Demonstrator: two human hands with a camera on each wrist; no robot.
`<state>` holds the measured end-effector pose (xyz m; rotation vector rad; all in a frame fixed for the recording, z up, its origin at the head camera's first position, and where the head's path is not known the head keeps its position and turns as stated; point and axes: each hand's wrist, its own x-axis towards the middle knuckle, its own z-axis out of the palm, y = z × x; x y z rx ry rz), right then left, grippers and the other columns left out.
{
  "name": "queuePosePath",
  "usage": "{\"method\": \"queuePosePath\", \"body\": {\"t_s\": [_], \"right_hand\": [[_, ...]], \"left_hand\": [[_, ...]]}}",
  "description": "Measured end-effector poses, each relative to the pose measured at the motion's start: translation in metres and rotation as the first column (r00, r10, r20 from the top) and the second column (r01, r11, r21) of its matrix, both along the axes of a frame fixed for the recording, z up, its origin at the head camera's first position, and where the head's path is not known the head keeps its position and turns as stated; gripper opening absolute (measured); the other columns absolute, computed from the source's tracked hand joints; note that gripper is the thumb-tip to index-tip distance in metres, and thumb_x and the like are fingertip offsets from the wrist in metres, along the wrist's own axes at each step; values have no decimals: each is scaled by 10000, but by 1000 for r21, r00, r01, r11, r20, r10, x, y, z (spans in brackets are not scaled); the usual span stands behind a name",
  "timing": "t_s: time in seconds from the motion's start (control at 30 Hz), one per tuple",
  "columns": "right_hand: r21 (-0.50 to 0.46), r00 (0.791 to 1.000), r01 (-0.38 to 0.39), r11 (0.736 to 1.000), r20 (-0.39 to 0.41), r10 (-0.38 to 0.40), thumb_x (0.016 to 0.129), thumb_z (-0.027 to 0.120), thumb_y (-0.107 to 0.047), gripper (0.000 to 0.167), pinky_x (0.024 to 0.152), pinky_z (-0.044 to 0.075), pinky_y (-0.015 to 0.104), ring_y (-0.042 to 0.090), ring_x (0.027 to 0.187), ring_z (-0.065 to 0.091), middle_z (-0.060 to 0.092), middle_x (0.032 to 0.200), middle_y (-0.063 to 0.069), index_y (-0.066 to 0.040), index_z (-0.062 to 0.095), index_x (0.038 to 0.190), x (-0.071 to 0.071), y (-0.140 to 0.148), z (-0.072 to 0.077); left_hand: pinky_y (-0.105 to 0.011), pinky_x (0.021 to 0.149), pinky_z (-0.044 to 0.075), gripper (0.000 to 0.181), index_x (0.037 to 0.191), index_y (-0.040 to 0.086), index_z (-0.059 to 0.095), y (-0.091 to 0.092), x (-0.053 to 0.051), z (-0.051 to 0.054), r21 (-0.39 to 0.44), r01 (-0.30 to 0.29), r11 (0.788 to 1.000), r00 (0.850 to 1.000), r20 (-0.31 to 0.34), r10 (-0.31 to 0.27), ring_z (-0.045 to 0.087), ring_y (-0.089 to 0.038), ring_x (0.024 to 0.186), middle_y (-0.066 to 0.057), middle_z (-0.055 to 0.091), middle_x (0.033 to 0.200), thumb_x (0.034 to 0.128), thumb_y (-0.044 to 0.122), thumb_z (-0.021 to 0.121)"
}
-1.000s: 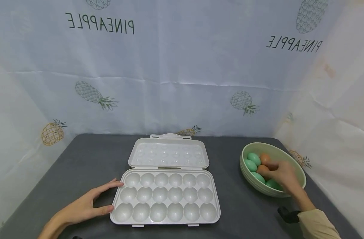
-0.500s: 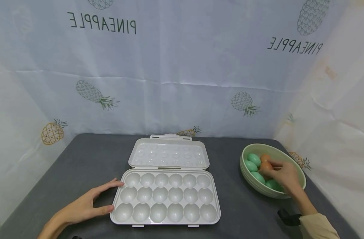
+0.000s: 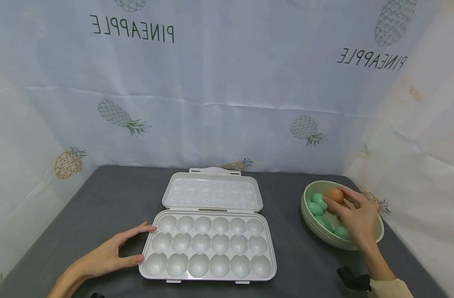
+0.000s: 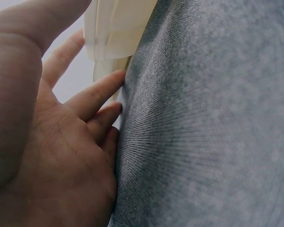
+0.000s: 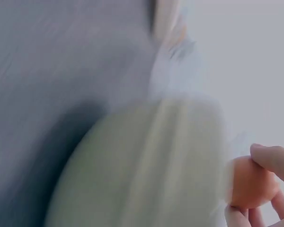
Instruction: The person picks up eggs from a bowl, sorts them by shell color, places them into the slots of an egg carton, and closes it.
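Observation:
A brown egg (image 3: 335, 195) is pinched between the thumb and fingers of my right hand (image 3: 357, 217), held above the green bowl (image 3: 316, 225). In the right wrist view the same egg (image 5: 251, 182) shows at the lower right, past the bowl's wall. Several green eggs (image 3: 323, 223) lie in the bowl, and part of it is hidden behind the hand. My left hand (image 3: 104, 254) lies by the left side of an opened white egg box (image 3: 208, 244), its thumb and index fingertip touching the edge. The left wrist view shows its fingers (image 4: 94, 94) extended.
The egg box lid (image 3: 212, 192) lies folded back behind the tray of hollow cups. Underneath is a dark grey tabletop (image 3: 122, 194). A white pineapple-print curtain (image 3: 227, 82) hangs behind the table and along its sides.
My right hand has lifted the brown egg up from among the others in the bowl. The left hand stays at the egg box. The head view has shifted slightly.

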<state>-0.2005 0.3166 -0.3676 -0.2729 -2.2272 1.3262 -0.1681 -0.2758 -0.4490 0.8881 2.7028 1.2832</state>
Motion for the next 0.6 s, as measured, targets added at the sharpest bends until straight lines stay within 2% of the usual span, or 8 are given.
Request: {"method": "queuePosePath", "body": {"t_s": [0.07, 0.13, 0.3, 0.4, 0.47, 0.6], "right_hand": [[-82, 996, -55, 995, -70, 49, 824, 841, -35, 518, 778, 542, 68, -95, 1000, 634, 640, 1132, -205, -38, 685, 1318, -1, -19, 6], [-124, 985, -126, 984, -132, 109, 802, 831, 43, 505, 832, 539, 74, -54, 1027, 653, 685, 1137, -170, -11, 699, 1286, -3, -40, 13], [-96, 949, -254, 962, -215, 229, 763, 843, 85, 488, 868, 554, 116, -7, 1024, 672, 709, 1089, -165, 25, 721, 1232, -10, -95, 28], [-96, 919, -342, 935, -243, 311, 741, 848, 107, 485, 898, 565, 159, 25, 1044, 665, 700, 1108, -84, 36, 730, 1206, -14, -129, 33], [-118, 885, -421, 899, -268, 380, 722, 840, 146, 494, 927, 574, 213, 69, 1059, 676, 698, 1132, 24, 48, 731, 1194, -15, -152, 34], [-101, 841, -514, 852, -254, 478, 720, 861, 104, 491, 955, 575, 274, 140, 1091, 679, 689, 1186, 147, 20, 744, 1189, -14, -198, 30]], "left_hand": [[-71, 1032, 345, 636, 1458, 315, 534, 0, 0, 1, -2, -1, 1000, 1000, 3, 1, 271, 246, 1399, 51, 478, 1566, 890, 179, 786], [-69, 1035, 343, 633, 1456, 311, 537, 0, 0, 1, 1, -1, 1000, 1000, 6, 1, 274, 244, 1398, 8, 486, 1566, 890, 178, 786], [-69, 1035, 342, 626, 1457, 308, 538, 1, 0, 0, 0, -4, 1000, 1000, 18, 4, 267, 252, 1394, -130, 499, 1558, 894, 190, 786], [-74, 1039, 346, 622, 1460, 306, 536, 2, 0, 0, 0, -1, 1000, 999, 32, 1, 261, 255, 1391, -176, 498, 1550, 900, 197, 783], [-76, 1038, 349, 618, 1458, 304, 539, 2, 0, 0, 3, -1, 1000, 999, 39, 1, 265, 255, 1386, -195, 496, 1548, 900, 195, 782], [-70, 1035, 342, 617, 1455, 314, 539, 1, -1, 1, -1, -10, 1000, 999, 41, 10, 267, 257, 1379, -205, 486, 1555, 900, 199, 782]]}}
